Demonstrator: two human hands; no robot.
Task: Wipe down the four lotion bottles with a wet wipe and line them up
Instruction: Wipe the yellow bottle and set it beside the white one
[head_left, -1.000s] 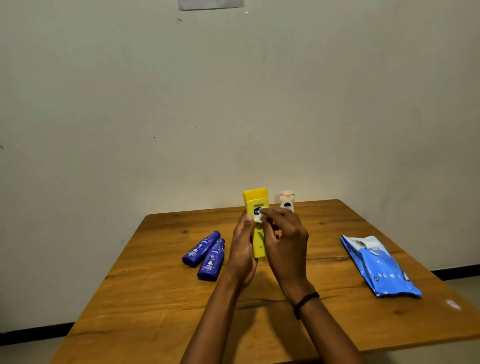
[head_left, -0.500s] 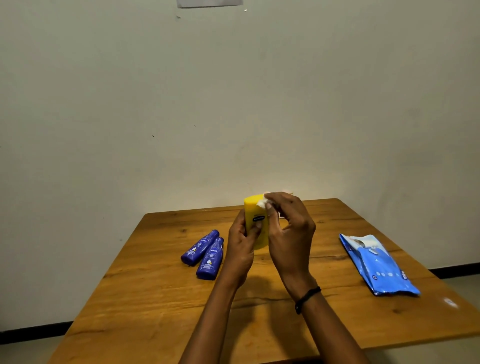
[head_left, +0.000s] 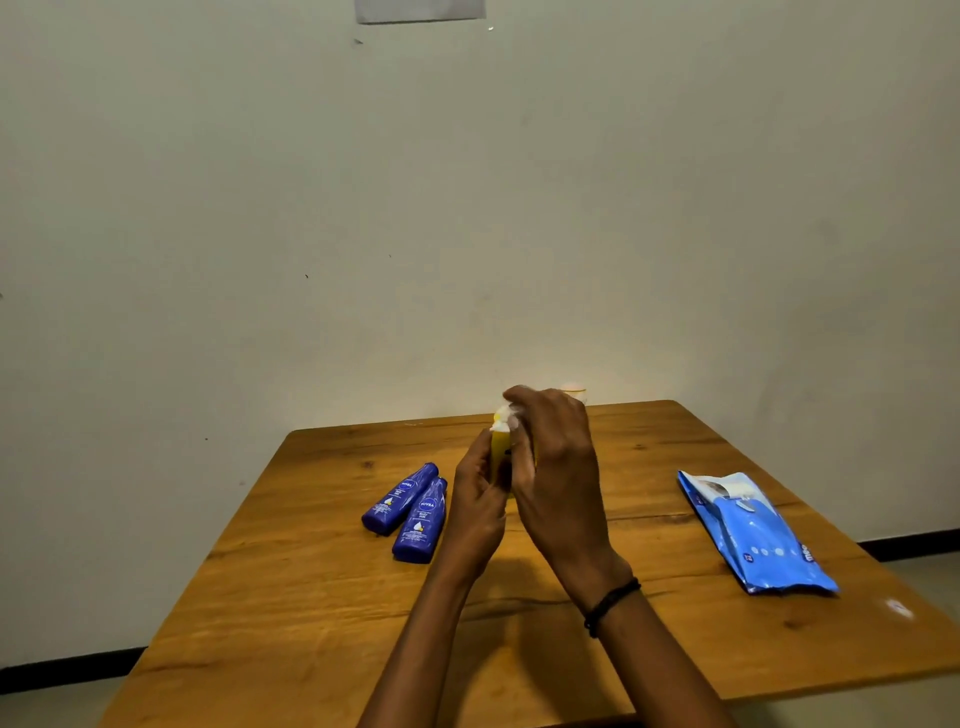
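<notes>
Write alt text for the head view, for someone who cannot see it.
Above a wooden table, a person's left hand holds an upright yellow bottle while the right hand presses a white wet wipe on its top. Two blue bottles lie side by side to the left; a blue wipes pack lies to the right.

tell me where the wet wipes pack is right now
In the head view the blue wipes pack lies flat on the right side of the wooden table, near its right edge, well apart from the right hand.
</notes>
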